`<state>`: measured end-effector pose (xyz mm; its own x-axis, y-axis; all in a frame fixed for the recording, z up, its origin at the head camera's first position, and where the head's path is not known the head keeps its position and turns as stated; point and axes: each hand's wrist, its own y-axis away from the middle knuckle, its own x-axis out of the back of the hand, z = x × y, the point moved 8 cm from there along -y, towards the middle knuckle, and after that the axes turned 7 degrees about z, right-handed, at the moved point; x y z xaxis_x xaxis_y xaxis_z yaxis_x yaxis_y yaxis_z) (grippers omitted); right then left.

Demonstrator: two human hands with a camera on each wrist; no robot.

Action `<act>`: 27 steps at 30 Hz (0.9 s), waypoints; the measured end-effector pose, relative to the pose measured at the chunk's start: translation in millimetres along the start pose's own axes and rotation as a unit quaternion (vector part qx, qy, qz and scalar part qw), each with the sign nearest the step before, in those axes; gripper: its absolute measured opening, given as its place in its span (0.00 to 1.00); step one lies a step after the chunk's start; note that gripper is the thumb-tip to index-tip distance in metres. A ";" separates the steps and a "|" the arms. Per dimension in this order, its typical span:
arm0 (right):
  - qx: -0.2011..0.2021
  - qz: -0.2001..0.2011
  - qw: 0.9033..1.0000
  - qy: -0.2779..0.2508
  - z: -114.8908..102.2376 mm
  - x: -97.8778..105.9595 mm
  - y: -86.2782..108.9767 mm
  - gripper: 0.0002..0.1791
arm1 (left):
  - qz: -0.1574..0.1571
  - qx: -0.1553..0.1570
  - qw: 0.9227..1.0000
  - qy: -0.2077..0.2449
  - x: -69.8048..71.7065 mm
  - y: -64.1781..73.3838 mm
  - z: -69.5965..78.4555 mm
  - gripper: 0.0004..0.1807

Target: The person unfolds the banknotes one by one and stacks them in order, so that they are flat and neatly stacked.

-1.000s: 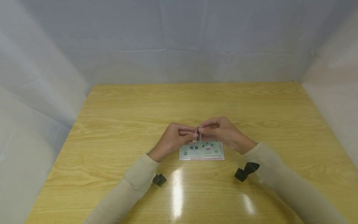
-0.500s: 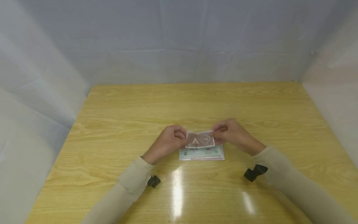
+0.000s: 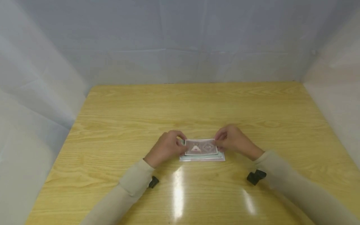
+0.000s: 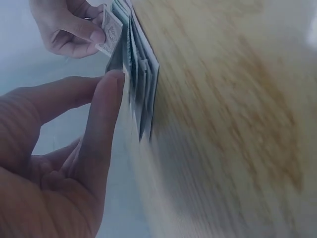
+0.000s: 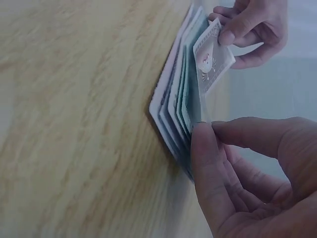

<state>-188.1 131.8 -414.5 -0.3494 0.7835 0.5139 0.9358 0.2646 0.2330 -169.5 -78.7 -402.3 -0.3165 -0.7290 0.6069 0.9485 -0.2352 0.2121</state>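
Observation:
A brownish-pink play banknote point(image 3: 201, 147) with a pale border and a small white figure is stretched between both hands, close over a stack of paper notes point(image 3: 202, 158). My left hand point(image 3: 170, 145) pinches its left end between thumb and fingertips. At the right end, my right hand point(image 3: 234, 141) pinches it the same way. In the right wrist view the note point(image 5: 208, 57) bends with a crease along its middle. Under it the stacked notes point(image 5: 171, 94), greenish and pale, lie loosely layered on the table, mostly covered by the held note in the head view.
The wooden table point(image 3: 135, 109) extends all around the stack. Pale cloth point(image 3: 180, 40) hangs behind it and at both sides. Small black wrist cameras point(image 3: 256, 177) sit below the cuffs.
The hands have drawn apart, opening the folded note out flat between them. Since half a second ago, they have lowered it towards the stack, so it covers more of the green note.

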 end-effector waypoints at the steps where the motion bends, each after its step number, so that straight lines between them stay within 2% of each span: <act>1: 0.003 0.001 1.000 0.008 0.3 -0.8 0.0 0.04 | 0.002 0.000 1.000 -0.009 -0.6 -0.4 -0.3 0.16; 5: 0.010 0.010 0.999 0.044 2.3 -1.9 0.3 0.04 | 0.011 -0.004 0.999 -0.039 -2.4 -2.2 -1.1 0.16; 11: 0.027 0.022 0.995 0.089 1.1 -1.1 1.2 0.05 | 0.007 -0.001 0.998 -0.066 -4.7 -2.6 -2.9 0.17; 19: 0.019 0.028 0.994 0.101 2.2 -1.1 1.1 0.07 | 0.012 0.000 0.995 -0.097 -5.6 -4.3 -3.8 0.20; 27: 0.018 0.033 0.994 0.100 3.7 -2.9 1.7 0.10 | 0.004 0.009 0.996 -0.091 -5.7 -2.1 -5.2 0.22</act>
